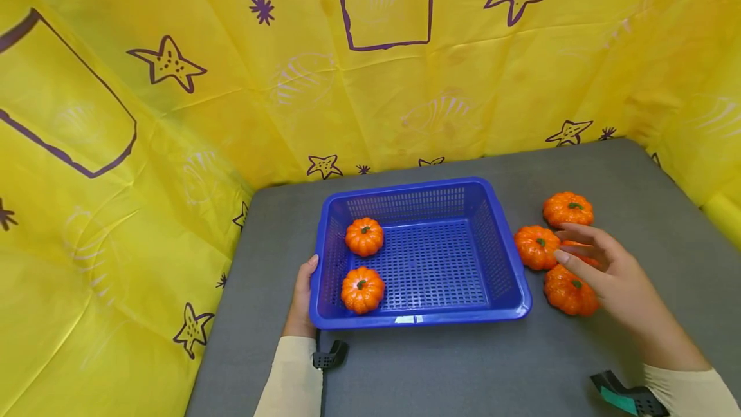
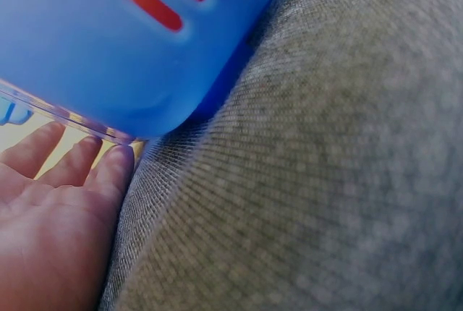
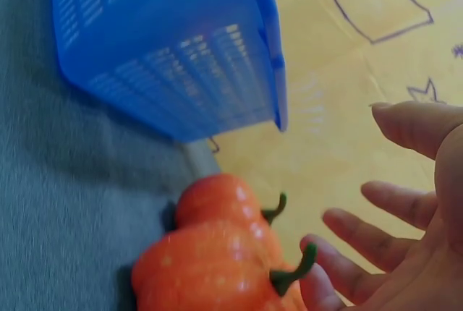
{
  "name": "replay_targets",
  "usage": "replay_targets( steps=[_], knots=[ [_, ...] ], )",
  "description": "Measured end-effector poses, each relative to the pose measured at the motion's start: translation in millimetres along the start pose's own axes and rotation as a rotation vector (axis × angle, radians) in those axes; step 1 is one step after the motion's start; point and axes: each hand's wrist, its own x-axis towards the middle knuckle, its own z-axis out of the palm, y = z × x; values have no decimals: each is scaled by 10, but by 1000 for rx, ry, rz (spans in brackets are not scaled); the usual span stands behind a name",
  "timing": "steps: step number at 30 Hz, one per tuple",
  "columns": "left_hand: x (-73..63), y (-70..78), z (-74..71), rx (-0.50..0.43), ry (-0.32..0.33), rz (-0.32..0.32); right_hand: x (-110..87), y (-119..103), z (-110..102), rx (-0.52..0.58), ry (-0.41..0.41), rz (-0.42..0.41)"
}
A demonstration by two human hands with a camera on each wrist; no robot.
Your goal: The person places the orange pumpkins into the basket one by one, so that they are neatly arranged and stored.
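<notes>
A blue plastic basket [image 1: 417,320] stands on the grey table with two small orange pumpkins, one pumpkin [image 1: 365,237] behind the other pumpkin [image 1: 362,290], along its left side. My left hand [image 1: 300,301] touches the basket's left side; in the left wrist view its fingers [image 2: 76,163] reach up to the rim, nearly straight, thumb out of sight. To the basket's right, my right hand [image 1: 616,275] hovers over several more pumpkins [image 1: 535,248], fingers spread and loosely bent, holding nothing. It partly hides one of them. Green stems [image 3: 293,275] show near its fingertips in the right wrist view.
A yellow cloth [image 1: 382,95] with purple starfish drawings hangs behind and along both sides of the grey table [image 1: 428,372]. Dark straps [image 1: 330,356] with camera mounts sit at both wrists. The right-hand pumpkins lie close together beside the basket wall.
</notes>
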Motion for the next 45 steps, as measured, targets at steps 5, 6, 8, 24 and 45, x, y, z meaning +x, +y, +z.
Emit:
replay_targets(
  steps=[5,6,8,24,45],
  knots=[
    [3,3,9,3,-3,6,-47,101,-68,14,14,21],
    [1,4,11,6,1,5,-57,116,-78,18,17,26],
    [-3,3,12,12,9,-1,-77,140,-94,26,24,37],
    [-7,-4,4,20,29,-15,-174,258,-175,-130,57,92],
    [6,-7,-1,3,14,-1,-346,382,-66,-126,29,112]
  ],
)
